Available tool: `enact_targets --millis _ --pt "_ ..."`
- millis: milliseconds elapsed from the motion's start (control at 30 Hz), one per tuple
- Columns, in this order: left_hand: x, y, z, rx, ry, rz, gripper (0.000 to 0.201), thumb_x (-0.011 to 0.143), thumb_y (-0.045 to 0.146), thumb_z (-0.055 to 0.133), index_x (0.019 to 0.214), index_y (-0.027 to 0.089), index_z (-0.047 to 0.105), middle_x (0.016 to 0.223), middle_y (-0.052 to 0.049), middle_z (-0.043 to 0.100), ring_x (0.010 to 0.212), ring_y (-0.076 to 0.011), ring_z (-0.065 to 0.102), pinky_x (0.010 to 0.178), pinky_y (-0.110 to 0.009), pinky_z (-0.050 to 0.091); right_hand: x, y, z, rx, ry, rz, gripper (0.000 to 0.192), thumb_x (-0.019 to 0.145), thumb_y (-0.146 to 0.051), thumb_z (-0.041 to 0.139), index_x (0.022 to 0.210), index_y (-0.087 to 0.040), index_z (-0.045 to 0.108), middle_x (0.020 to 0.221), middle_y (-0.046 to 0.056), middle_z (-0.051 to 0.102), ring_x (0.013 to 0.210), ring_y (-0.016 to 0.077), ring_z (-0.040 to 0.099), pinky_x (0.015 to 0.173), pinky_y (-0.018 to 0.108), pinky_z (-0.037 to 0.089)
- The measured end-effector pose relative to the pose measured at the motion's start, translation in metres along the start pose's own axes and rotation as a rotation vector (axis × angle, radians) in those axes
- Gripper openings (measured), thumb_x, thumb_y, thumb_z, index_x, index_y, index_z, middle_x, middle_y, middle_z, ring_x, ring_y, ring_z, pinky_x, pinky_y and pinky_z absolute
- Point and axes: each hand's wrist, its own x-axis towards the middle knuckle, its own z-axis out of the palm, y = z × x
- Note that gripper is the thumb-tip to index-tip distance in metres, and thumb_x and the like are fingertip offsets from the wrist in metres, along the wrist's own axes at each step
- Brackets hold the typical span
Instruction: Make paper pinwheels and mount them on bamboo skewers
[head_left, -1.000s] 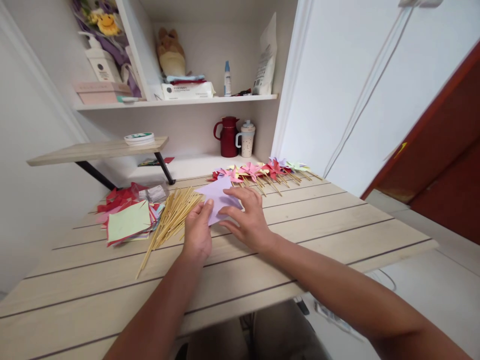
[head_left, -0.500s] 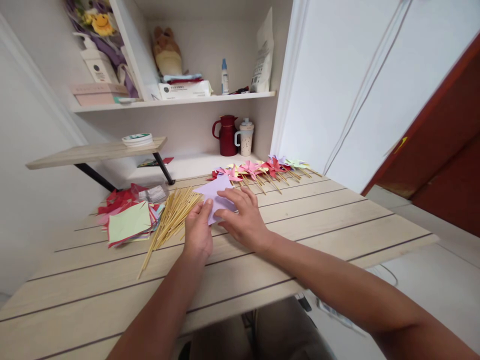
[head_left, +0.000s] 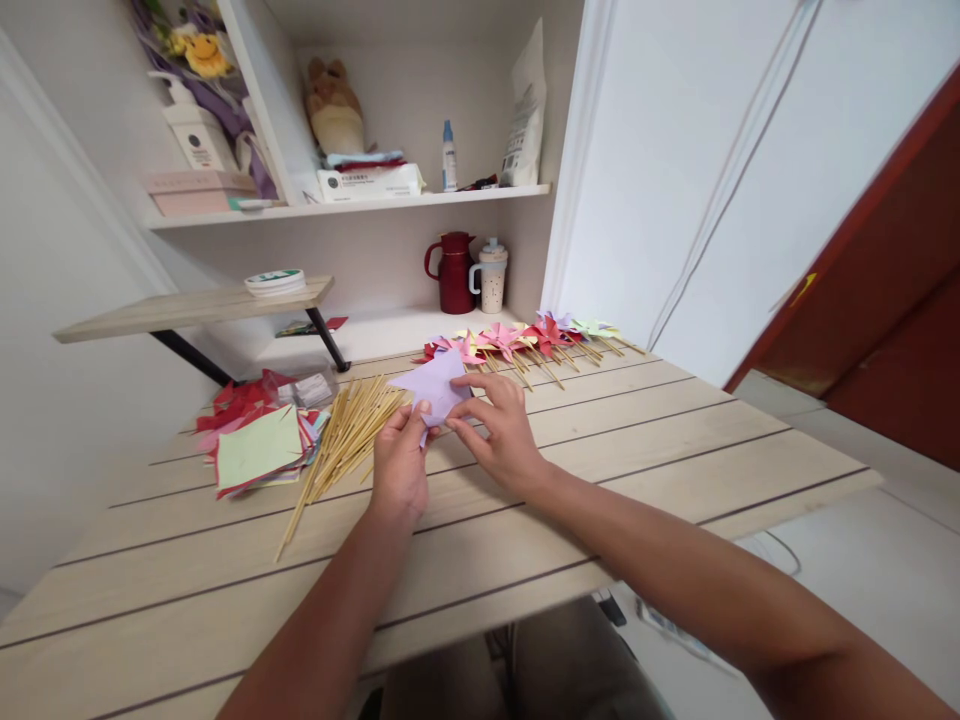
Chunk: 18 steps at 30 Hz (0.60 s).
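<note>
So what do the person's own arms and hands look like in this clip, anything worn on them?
Both forearms are bare as far as the picture shows them, with no sleeves in view. The left hand and the right hand wear no gloves. No watch, bracelet or ring can be seen, and there are no markings.

Lilac paper sheet [head_left: 437,385]: one thin, pale purple sheet, folded into a pointed shape, far tip angled up off the tabletop. Near edge pinched between both hands. Just beside the stick pile.
</note>
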Motion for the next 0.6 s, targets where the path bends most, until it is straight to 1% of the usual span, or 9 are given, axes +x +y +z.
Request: enact_targets --millis 167,233,333,467,600 --pt "-0.0048 -0.0062 0.0044 0.021 -0.003 -0.003 0.027 0.066 0.033 0.088 0.08 0.016 0.072 0.081 -0.001 0.071 0.072 -0.0101 0.063 0.071 -0.023 0.049 0.001 -0.0015 0.0007 -0.002 0.009 0.0 0.005 0.087 -0.031 0.074 0.089 -0.028 0.072 0.122 0.005 0.068 0.118 0.0265 0.058 0.103 0.047 0.039" --pt "-0.0067 -0.0072 0.0061 0.03 -0.007 -0.008 0.027 0.066 0.033 0.089 0.079 0.016 0.071 0.08 -0.001 0.071 0.072 -0.0103 0.063 0.072 -0.023 0.049 0.0012 -0.0023 0.0006 0.007 0.024 -0.005 0.004 0.087 -0.03 0.074 0.088 -0.028 0.072 0.12 0.005 0.069 0.116 0.0264 0.059 0.102 0.047 0.04" --pt "-0.0074 -0.0061 0.0069 0.033 -0.016 0.008 0.026 0.067 0.033 0.088 0.078 0.016 0.071 0.077 0.001 0.069 0.069 -0.0092 0.061 0.073 -0.023 0.049 0.0017 -0.0017 0.0002 0.022 0.049 0.006 0.007 0.088 -0.031 0.074 0.083 -0.026 0.072 0.12 0.005 0.069 0.116 0.0265 0.06 0.101 0.047 0.041" --pt "-0.0058 -0.0035 0.0058 0.002 -0.019 0.023 0.024 0.067 0.031 0.087 0.078 0.016 0.071 0.08 0.001 0.069 0.072 -0.0094 0.06 0.073 -0.023 0.049 0.0025 0.0005 -0.0007 0.073 0.068 0.046 0.008 0.086 -0.034 0.076 0.089 -0.026 0.073 0.12 0.006 0.068 0.115 0.0264 0.061 0.1 0.046 0.043" --pt "-0.0037 -0.0041 0.0042 0.017 -0.009 0.029 0.023 0.067 0.031 0.087 0.075 0.017 0.071 0.072 0.003 0.066 0.063 -0.0073 0.055 0.067 -0.022 0.046 0.0034 0.0013 -0.0028 0.117 0.064 0.093 0.009 0.09 -0.032 0.071 0.084 -0.026 0.073 0.119 0.006 0.069 0.115 0.0262 0.061 0.101 0.048 0.043"
